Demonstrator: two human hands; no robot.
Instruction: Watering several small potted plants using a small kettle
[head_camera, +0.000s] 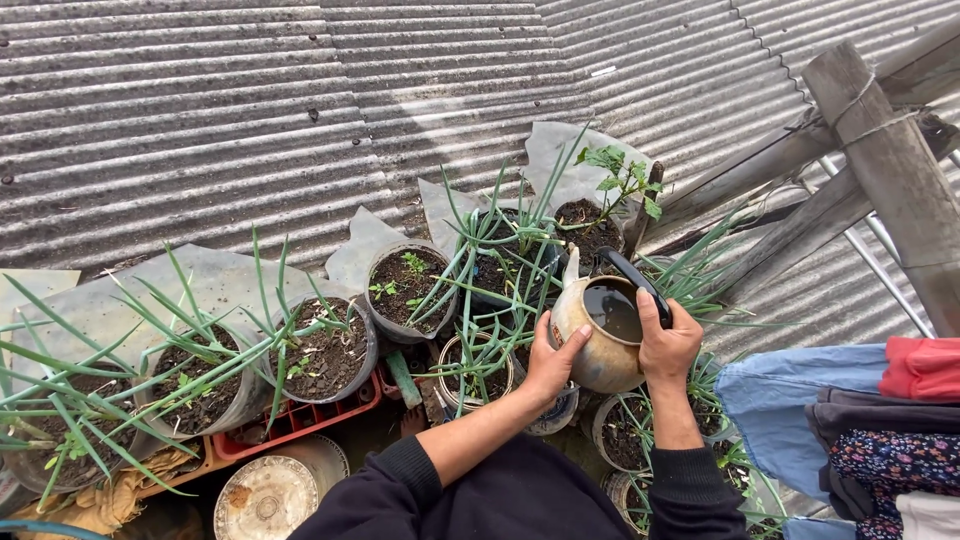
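Single view, head-worn camera, looking steeply down and slightly forward from above the person's chest. Near range: forearms enter from the bottom edge, the left hand (553, 362) and right hand (668, 345) sit right of centre, within arm's reach. Upper half is filled by the corrugated roof (250, 110), sloping away. Timber posts (880, 150) cut the right edge. No second view to compare.

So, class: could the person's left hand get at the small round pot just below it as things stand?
Probably not yet: the left hand is pressed against the kettle, though the pot sits uncovered beside it.
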